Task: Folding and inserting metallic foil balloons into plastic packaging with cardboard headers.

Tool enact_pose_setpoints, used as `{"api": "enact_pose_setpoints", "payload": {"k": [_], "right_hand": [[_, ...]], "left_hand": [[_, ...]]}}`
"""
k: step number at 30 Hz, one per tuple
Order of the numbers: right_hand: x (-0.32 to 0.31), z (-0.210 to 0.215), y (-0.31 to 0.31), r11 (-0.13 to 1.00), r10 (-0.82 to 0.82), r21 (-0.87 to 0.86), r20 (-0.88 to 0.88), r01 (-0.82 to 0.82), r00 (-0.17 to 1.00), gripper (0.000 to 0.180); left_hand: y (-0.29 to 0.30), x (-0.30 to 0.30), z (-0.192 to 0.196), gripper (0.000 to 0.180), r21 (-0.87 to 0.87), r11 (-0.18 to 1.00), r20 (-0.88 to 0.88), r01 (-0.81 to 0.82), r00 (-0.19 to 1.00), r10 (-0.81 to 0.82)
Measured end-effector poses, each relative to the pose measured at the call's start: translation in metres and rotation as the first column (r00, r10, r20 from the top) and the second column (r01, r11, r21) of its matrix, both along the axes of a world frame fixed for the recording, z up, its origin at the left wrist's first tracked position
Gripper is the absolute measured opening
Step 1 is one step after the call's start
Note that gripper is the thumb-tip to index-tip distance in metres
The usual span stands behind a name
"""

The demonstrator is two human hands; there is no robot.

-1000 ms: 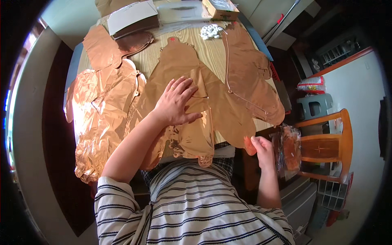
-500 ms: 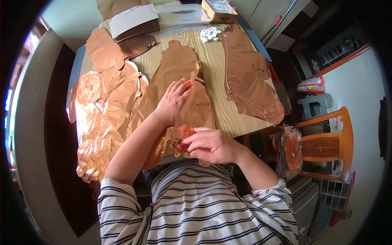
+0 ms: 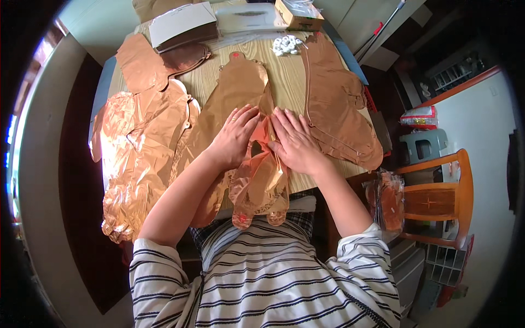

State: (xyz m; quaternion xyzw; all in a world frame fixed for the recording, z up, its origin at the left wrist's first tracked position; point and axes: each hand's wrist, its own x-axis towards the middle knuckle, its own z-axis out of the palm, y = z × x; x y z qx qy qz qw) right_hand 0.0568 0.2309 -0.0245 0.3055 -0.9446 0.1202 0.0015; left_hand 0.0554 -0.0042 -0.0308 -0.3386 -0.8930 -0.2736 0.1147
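In front of me a flat copper-coloured foil balloon [image 3: 234, 82] lies lengthwise on the table. A folded lower part of it, creased and shiny, hangs over the front edge toward my lap. My left hand [image 3: 236, 138] rests on the middle of the foil, fingers stretched forward and its thumb hidden. Just right of it my right hand [image 3: 296, 143] lies with fingers extended on the balloon's right side, its thumb pointing toward the left hand. Between the two hands the foil rises in a crumpled ridge with reddish reflections.
More copper foil balloons [image 3: 134, 147] are spread at the left, and another [image 3: 342, 104] lies at the right. White small pieces [image 3: 286, 45] sit in a pile at the back. Behind stand a white box [image 3: 183, 26] and an open carton [image 3: 299, 17]. A wooden chair [image 3: 432, 199] stands right.
My right hand has moved up from the balloon's lower end to its middle, beside the left hand. The foil's lower end has dropped over the table edge, and the foil between the hands has bunched.
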Motion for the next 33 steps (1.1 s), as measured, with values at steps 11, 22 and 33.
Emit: {"api": "enact_pose_setpoints", "payload": {"k": [11, 22, 33], "right_hand": [[0.002, 0.011, -0.005, 0.995, -0.033, 0.098, 0.046, 0.028, 0.998, 0.077], [-0.003, -0.001, 0.0, 0.991, 0.046, 0.125, -0.016, -0.043, 0.999, 0.08], [-0.004, 0.001, -0.001, 0.988, 0.026, 0.15, 0.034, -0.031, 0.999, 0.086]], "left_hand": [[0.004, -0.029, 0.052, 0.033, 0.294, 0.94, 0.097, -0.17, 0.984, 0.148], [0.034, -0.072, -0.006, 0.03, 0.043, 0.999, -0.15, 0.02, 0.989, -0.014], [0.032, -0.059, 0.011, 0.03, -0.045, 0.999, -0.162, -0.021, 0.987, 0.014]]}}
